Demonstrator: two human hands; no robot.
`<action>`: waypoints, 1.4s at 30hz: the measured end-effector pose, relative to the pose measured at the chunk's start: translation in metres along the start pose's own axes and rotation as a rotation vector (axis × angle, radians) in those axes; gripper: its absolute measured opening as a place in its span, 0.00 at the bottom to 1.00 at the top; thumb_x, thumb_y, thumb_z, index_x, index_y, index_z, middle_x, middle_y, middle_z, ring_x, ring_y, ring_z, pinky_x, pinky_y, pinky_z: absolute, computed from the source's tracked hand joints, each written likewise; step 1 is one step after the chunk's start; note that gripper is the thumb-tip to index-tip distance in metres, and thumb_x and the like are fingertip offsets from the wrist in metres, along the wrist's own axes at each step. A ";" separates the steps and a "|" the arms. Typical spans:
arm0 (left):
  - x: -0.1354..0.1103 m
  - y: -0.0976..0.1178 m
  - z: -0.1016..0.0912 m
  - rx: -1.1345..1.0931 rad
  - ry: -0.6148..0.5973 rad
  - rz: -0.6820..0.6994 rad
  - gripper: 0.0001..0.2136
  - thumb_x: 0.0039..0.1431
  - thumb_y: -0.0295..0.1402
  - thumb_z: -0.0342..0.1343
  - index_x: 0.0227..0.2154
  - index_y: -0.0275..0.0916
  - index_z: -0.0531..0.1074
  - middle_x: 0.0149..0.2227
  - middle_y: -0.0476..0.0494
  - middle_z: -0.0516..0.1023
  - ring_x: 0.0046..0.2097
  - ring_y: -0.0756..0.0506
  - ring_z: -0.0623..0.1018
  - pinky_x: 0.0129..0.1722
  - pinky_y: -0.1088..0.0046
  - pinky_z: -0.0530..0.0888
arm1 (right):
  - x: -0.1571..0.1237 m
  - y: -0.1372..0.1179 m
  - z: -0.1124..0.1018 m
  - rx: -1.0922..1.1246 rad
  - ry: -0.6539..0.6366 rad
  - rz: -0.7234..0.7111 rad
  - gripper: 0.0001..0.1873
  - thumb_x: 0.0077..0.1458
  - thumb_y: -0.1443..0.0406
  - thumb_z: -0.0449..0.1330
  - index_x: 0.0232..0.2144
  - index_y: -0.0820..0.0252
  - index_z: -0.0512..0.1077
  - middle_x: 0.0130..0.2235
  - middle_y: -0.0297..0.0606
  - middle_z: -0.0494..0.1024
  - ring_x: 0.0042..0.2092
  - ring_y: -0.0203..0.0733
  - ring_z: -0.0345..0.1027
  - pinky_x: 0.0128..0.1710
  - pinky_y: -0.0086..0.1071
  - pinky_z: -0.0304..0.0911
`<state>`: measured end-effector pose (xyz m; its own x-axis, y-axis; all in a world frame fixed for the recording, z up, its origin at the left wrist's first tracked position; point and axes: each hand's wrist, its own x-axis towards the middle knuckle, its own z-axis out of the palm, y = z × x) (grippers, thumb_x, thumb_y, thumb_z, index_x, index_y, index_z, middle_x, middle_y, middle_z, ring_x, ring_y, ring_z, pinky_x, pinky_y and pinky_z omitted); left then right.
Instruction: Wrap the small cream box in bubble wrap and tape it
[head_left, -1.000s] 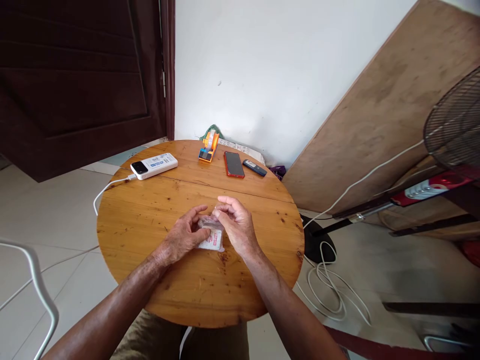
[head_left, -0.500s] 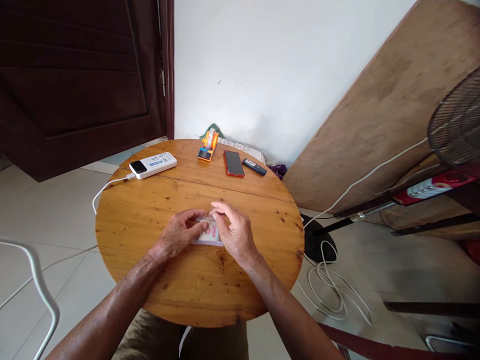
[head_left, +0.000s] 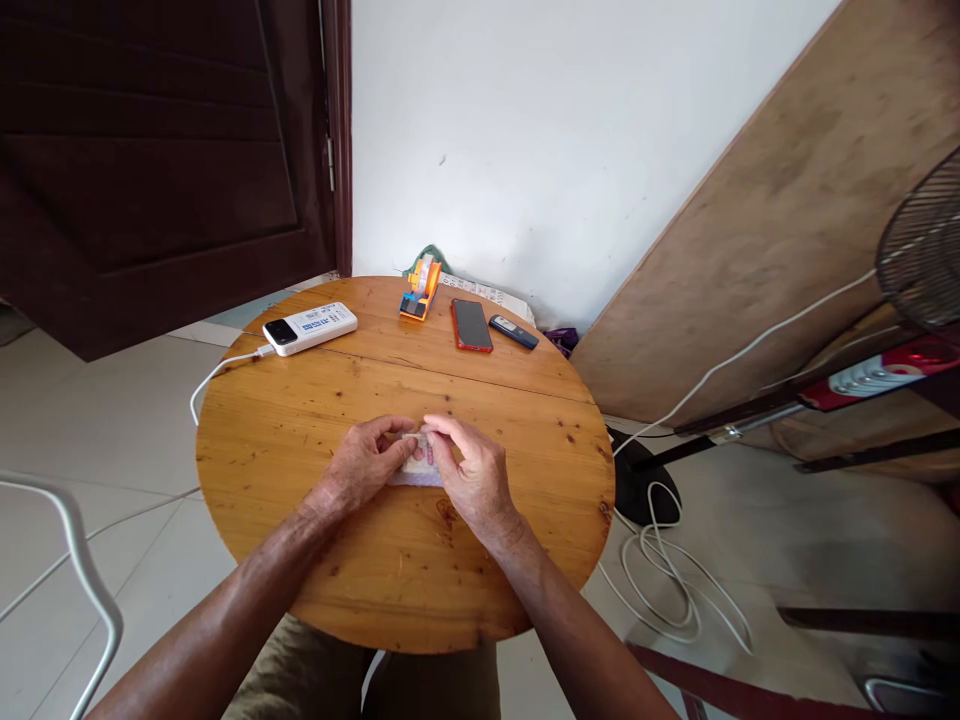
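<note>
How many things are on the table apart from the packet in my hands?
4, all at the far edge: power bank left, then tape dispenser, phone, small dark gadget right. None looks hidden.

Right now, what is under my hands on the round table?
A small clear packet with a white-and-red label lies on the wooden table, pinched by the left hand and right hand. The hands cover most of it, hiding its contents.

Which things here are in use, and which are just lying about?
In use: left hand, right hand, both pinching the packet on the table.
Lying about: power bank, tape dispenser, phone, fan.
</note>
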<state>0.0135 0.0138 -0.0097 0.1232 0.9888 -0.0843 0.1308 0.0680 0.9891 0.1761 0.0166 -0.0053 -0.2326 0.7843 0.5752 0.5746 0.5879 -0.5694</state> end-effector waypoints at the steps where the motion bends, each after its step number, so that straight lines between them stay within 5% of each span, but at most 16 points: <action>1: 0.000 0.000 0.000 0.005 0.001 -0.007 0.17 0.48 0.40 0.59 0.38 0.34 0.78 0.23 0.50 0.76 0.22 0.51 0.66 0.22 0.76 0.60 | -0.001 -0.001 -0.001 0.001 0.003 -0.006 0.13 0.61 0.68 0.54 0.43 0.52 0.76 0.38 0.37 0.83 0.39 0.42 0.78 0.41 0.35 0.72; 10: 0.004 -0.009 0.000 -0.150 0.027 -0.041 0.26 0.43 0.38 0.62 0.47 0.33 0.72 0.42 0.40 0.80 0.35 0.46 0.77 0.31 0.72 0.71 | -0.001 0.002 -0.005 -0.040 -0.043 -0.061 0.16 0.61 0.71 0.52 0.45 0.51 0.75 0.40 0.37 0.83 0.42 0.43 0.78 0.44 0.36 0.72; 19: 0.005 -0.011 -0.001 -0.158 0.014 -0.044 0.27 0.43 0.39 0.61 0.49 0.32 0.71 0.41 0.42 0.78 0.34 0.47 0.75 0.32 0.72 0.70 | -0.005 0.000 -0.011 -0.220 -0.115 -0.257 0.16 0.63 0.71 0.51 0.47 0.55 0.74 0.41 0.38 0.83 0.43 0.43 0.77 0.42 0.37 0.68; 30: 0.005 -0.010 -0.001 -0.209 0.012 -0.061 0.27 0.41 0.40 0.62 0.47 0.35 0.70 0.43 0.42 0.77 0.41 0.43 0.77 0.38 0.67 0.73 | -0.037 -0.013 -0.028 -0.314 -0.171 -0.451 0.19 0.59 0.75 0.53 0.51 0.60 0.71 0.49 0.41 0.81 0.55 0.46 0.71 0.54 0.45 0.59; 34: 0.004 -0.008 -0.001 -0.204 0.023 -0.060 0.28 0.40 0.40 0.62 0.47 0.35 0.70 0.42 0.42 0.77 0.39 0.45 0.76 0.36 0.69 0.72 | -0.035 -0.014 -0.037 -0.139 -0.053 -0.307 0.20 0.58 0.75 0.53 0.50 0.56 0.72 0.45 0.40 0.82 0.51 0.46 0.73 0.51 0.44 0.64; 38: 0.004 -0.007 0.000 -0.204 0.028 -0.077 0.30 0.39 0.40 0.63 0.48 0.34 0.70 0.44 0.40 0.77 0.37 0.46 0.76 0.35 0.70 0.72 | -0.014 0.001 -0.039 0.031 0.069 0.040 0.14 0.60 0.69 0.53 0.46 0.54 0.74 0.46 0.40 0.81 0.48 0.45 0.74 0.49 0.41 0.67; 42: 0.004 -0.009 0.000 -0.228 0.030 -0.078 0.32 0.38 0.41 0.64 0.49 0.34 0.69 0.45 0.39 0.77 0.37 0.45 0.77 0.34 0.70 0.73 | 0.006 0.024 -0.023 0.262 0.045 0.306 0.11 0.60 0.62 0.55 0.41 0.54 0.75 0.45 0.40 0.81 0.48 0.46 0.74 0.50 0.41 0.67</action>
<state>0.0128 0.0175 -0.0192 0.0915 0.9826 -0.1616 -0.0870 0.1696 0.9817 0.2070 0.0308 -0.0020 -0.0442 0.9250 0.3775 0.3908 0.3638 -0.8455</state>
